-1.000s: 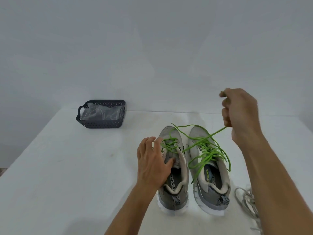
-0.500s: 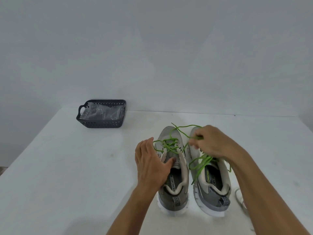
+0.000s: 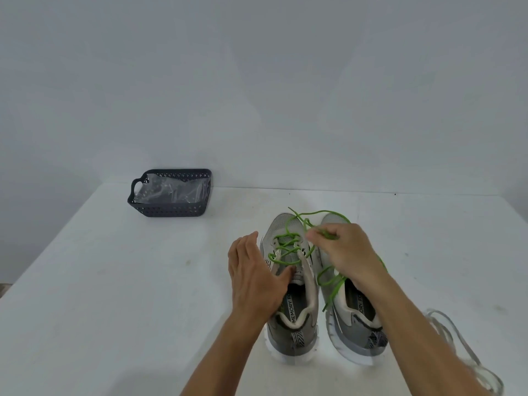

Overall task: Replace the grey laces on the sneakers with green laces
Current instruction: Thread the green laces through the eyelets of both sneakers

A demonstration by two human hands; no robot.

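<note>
Green lace (image 3: 297, 247) pinched by right hand (image 3: 347, 252)

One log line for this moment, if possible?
left hand: steadies left sneaker | right hand: pinches green lace | grey laces: on table

This is looking like a bare staging room rather than a home: a plain white table (image 3: 120, 295) is sitting against a blank grey wall (image 3: 257, 81), with only a dark plastic basket (image 3: 168, 207) standing far left.
</note>
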